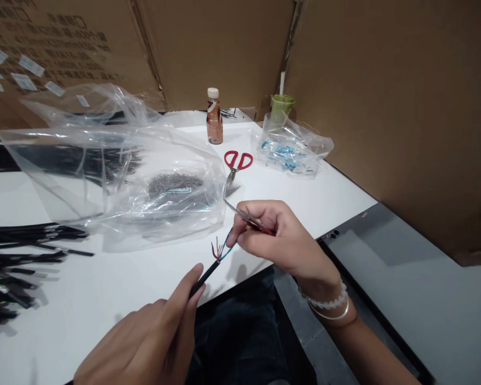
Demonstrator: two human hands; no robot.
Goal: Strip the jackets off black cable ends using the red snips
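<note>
My left hand is closed around a black cable, its stripped end pointing up and to the right. Several thin wires, some copper-brown and some blue, fan out of that end. My right hand keeps a pair of scissors with red handles in its palm, the metal tip pointing up and left. Its thumb and a fingertip also meet at the blue wires. A second pair of red-handled scissors lies flat on the table beyond.
Clear plastic bags with small metal-coloured pieces lie at the left-centre. Bundles of black cables rest at the left edge. A drink bottle, a green cup and a bag of blue pieces stand further back, before cardboard walls.
</note>
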